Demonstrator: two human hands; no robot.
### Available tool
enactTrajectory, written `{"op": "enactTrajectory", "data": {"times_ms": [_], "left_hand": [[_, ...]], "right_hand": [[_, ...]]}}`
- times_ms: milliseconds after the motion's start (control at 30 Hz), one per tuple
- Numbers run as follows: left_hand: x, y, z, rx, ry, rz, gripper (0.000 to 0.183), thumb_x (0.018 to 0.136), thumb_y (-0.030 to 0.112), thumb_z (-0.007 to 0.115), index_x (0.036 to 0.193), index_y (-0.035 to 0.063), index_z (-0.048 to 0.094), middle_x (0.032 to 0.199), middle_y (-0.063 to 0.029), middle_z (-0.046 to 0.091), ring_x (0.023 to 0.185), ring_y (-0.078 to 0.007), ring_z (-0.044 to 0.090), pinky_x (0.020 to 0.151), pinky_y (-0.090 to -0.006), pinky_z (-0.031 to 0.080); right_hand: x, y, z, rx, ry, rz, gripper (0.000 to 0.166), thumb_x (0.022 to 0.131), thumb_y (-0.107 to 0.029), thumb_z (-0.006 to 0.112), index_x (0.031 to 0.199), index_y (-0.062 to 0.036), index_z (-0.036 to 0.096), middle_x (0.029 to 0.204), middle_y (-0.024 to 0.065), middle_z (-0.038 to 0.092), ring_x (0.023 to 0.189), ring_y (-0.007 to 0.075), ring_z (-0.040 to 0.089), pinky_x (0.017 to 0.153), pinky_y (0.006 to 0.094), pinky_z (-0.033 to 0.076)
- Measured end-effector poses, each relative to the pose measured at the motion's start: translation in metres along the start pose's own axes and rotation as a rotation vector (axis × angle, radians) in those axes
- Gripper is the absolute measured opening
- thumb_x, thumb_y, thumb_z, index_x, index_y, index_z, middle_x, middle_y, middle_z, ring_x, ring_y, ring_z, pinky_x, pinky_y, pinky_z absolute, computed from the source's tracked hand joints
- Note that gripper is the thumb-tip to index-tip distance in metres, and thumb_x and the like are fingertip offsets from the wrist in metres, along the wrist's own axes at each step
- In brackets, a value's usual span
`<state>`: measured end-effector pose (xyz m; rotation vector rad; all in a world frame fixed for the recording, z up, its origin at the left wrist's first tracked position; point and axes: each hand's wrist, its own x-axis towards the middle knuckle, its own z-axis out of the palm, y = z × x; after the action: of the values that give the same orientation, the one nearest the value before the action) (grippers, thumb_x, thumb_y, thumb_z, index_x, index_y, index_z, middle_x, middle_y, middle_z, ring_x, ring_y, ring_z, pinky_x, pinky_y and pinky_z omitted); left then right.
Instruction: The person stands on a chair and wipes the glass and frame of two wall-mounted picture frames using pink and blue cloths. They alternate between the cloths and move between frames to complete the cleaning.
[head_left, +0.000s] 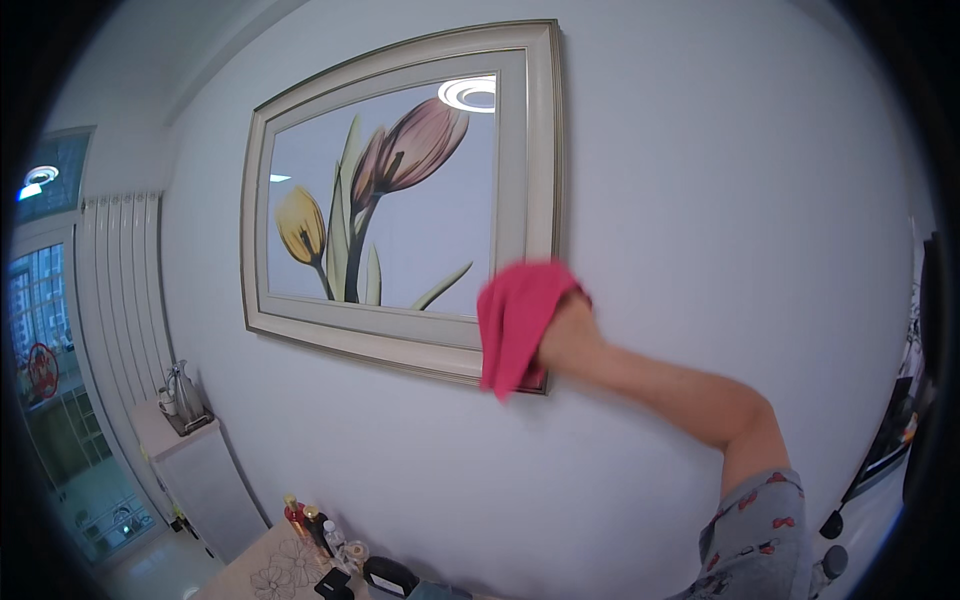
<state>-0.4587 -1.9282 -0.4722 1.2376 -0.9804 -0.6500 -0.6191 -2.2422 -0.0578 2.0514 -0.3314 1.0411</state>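
My right hand (574, 337) holds a pink cloth (517, 315) against the lower right corner of a large picture frame (544, 187). The cloth hangs over the frame's edge and covers part of that corner; my fingers are mostly hidden by it. Inside the cream-coloured frame, behind glass, is a print of tulips (427, 142) with ceiling lights reflected in it. The frame hangs on a pale wall (712, 187). My left hand is out of view.
Below the picture stands a table (247, 562) with bottles (315, 525), a jar (356, 553) and dark items. At left are a cabinet (202, 480) bearing a metal jug (184, 394) on a tray, a radiator (124, 285) and a glass door (52, 375).
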Motion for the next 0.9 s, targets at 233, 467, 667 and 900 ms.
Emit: {"op": "enactTrajectory", "data": {"times_ms": [233,467,667,900], "left_hand": [[0.004,0.004,0.008,0.025,0.020,-0.012,0.034,0.082,0.009,0.068,0.116,0.0061,0.069,0.129,-0.0122,0.062,0.121,-0.0259,0.057,0.102,-0.0374,0.045],[0.003,0.000,0.017,0.017,0.015,-0.019,0.036,0.081,0.008,0.067,0.118,0.0069,0.068,0.131,-0.0128,0.061,0.120,-0.0265,0.058,0.101,-0.0379,0.046],[-0.012,0.010,0.012,0.068,0.037,0.013,0.038,0.080,0.008,0.067,0.119,0.0077,0.068,0.133,-0.0134,0.060,0.120,-0.0269,0.059,0.100,-0.0384,0.048],[-0.018,0.038,0.007,0.229,-0.089,0.200,0.041,0.079,0.007,0.067,0.120,0.0085,0.067,0.135,-0.0140,0.059,0.119,-0.0275,0.060,0.098,-0.0389,0.049]], "right_hand": [[0.246,0.167,-0.089,-0.453,-0.094,0.412,0.025,0.084,-0.015,0.061,0.103,-0.0034,0.073,0.104,0.0173,0.072,0.099,0.0334,0.069,0.086,0.0435,0.055],[0.231,0.182,-0.016,-0.375,0.635,0.263,0.034,0.088,-0.016,0.061,0.118,-0.0015,0.058,0.115,0.0196,0.066,0.112,0.0353,0.062,0.094,0.0437,0.051],[0.047,0.014,0.051,0.212,0.518,0.292,0.073,0.084,-0.035,0.075,0.143,-0.0061,0.043,0.144,0.0158,0.046,0.136,0.0338,0.042,0.112,0.0460,0.036],[-0.099,-0.100,0.067,0.552,0.394,0.566,0.031,0.094,-0.017,0.062,0.122,-0.0044,0.052,0.110,0.0049,0.056,0.102,0.0183,0.056,0.090,0.0316,0.046]]}}
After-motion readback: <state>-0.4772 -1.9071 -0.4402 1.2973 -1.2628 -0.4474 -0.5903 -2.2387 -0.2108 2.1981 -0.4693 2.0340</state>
